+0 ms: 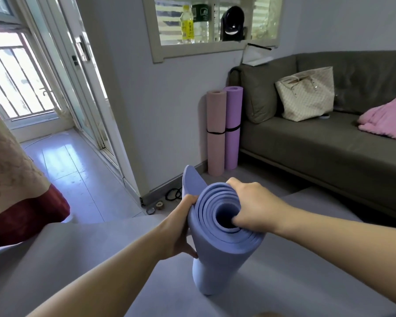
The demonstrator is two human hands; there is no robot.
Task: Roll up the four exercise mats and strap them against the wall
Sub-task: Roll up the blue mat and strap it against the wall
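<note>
The left hand (183,227) grips the blue mat (220,255) at its side, and the right hand (252,207) pinches its top rim. With no strap on, the flap (191,181) may spring open if either grip slackens.

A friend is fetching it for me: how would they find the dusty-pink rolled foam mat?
Find the dark grey sofa; beside its armrest two rolled mats stand upright against the pale wall. The dusty-pink rolled foam mat is the one farther from the sofa; its neighbour is a purple rolled foam mat.
</note>
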